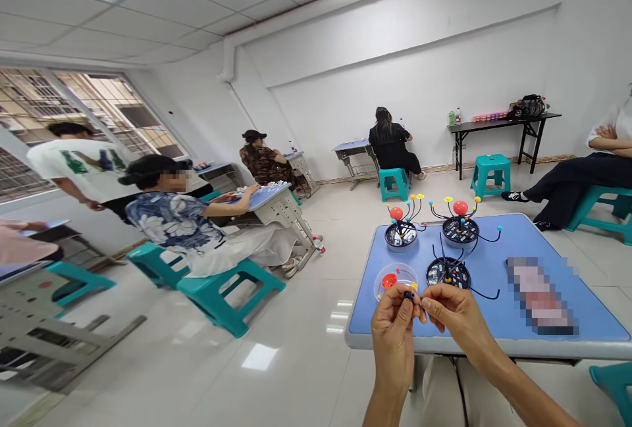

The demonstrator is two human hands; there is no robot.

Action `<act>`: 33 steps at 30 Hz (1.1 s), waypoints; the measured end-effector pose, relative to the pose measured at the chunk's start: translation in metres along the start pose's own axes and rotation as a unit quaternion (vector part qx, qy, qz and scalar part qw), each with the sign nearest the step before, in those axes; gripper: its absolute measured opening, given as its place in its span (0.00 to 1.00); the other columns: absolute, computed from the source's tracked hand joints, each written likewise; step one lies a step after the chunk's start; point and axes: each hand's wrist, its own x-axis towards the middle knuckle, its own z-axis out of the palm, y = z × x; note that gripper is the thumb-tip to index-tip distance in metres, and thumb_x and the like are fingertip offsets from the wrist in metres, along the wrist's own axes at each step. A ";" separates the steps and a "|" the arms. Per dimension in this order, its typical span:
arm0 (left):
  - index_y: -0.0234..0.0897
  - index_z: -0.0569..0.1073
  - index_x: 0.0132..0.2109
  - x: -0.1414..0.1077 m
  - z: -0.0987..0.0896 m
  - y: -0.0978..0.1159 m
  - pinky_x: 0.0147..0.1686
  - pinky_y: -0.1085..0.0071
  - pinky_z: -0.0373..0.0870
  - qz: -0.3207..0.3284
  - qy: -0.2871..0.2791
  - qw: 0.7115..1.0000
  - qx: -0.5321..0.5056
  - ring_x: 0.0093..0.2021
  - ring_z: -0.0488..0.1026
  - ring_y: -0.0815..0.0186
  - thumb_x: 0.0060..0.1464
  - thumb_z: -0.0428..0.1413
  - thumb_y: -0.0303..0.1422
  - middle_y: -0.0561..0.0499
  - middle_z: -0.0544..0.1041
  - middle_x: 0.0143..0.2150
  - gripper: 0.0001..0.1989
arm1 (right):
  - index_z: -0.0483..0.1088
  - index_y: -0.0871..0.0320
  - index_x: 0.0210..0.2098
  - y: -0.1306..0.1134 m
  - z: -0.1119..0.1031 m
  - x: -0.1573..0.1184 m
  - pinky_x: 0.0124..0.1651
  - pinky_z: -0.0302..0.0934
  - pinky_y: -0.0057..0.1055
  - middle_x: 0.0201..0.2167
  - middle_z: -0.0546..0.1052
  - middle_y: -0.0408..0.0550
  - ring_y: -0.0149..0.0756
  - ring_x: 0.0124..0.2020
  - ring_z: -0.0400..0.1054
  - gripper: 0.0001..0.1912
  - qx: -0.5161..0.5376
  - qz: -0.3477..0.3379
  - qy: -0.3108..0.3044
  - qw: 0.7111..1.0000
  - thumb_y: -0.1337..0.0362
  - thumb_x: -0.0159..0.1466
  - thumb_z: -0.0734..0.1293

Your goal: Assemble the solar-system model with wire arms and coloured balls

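My left hand (392, 338) and my right hand (457, 315) meet above the near edge of a blue table (494, 236), pinching a small dark piece (409, 295) between their fingertips. Just behind my left hand lies a clear round plastic dish (395, 279) holding a red ball. Beyond it stand several round black bases, each with thin dark wire arms. The nearest wire model (448, 274) is close to my right hand, and two others (401, 233) (460, 229) carry small coloured balls and a larger red ball.
A pixelated patch (540, 295) hides something on the table's right side. Other people sit on teal stools at nearby desks (276, 206), and one person stands at the left. A black table (503, 121) with bottles and a bag stands against the far wall.
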 end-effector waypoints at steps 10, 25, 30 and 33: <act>0.36 0.76 0.37 -0.011 0.000 -0.021 0.28 0.74 0.68 -0.045 0.073 0.995 -0.047 0.27 0.69 0.73 0.45 0.67 0.36 0.51 0.74 0.34 0.13 | 0.71 0.60 0.25 0.004 -0.017 -0.015 0.23 0.54 0.26 0.19 0.70 0.42 0.28 0.20 0.59 0.15 0.033 0.033 0.071 0.996 0.53 0.54 0.72; 0.36 0.74 0.37 -0.025 -0.018 -0.013 0.29 0.71 0.69 -0.021 0.020 0.977 0.210 0.25 0.70 0.69 0.52 0.60 0.37 0.54 0.72 0.24 0.09 | 0.65 0.59 0.22 0.003 -0.028 -0.022 0.21 0.62 0.25 0.26 0.74 0.45 0.28 0.21 0.66 0.11 -0.003 0.035 0.112 0.993 0.61 0.53 0.70; 0.35 0.75 0.38 -0.025 -0.013 -0.017 0.24 0.74 0.66 -0.032 -0.021 0.968 0.246 0.21 0.67 0.71 0.52 0.58 0.34 0.56 0.70 0.21 0.08 | 0.66 0.58 0.24 0.004 -0.031 -0.024 0.21 0.60 0.25 0.25 0.72 0.43 0.27 0.20 0.63 0.09 -0.056 0.005 0.109 0.992 0.62 0.56 0.69; 0.35 0.77 0.37 -0.023 -0.010 -0.016 0.24 0.74 0.66 -0.011 -0.039 0.961 0.273 0.20 0.67 0.71 0.53 0.57 0.34 0.54 0.71 0.23 0.08 | 0.67 0.58 0.25 0.001 -0.035 -0.024 0.21 0.57 0.24 0.19 0.68 0.39 0.26 0.18 0.60 0.09 -0.067 0.009 0.095 0.993 0.61 0.56 0.69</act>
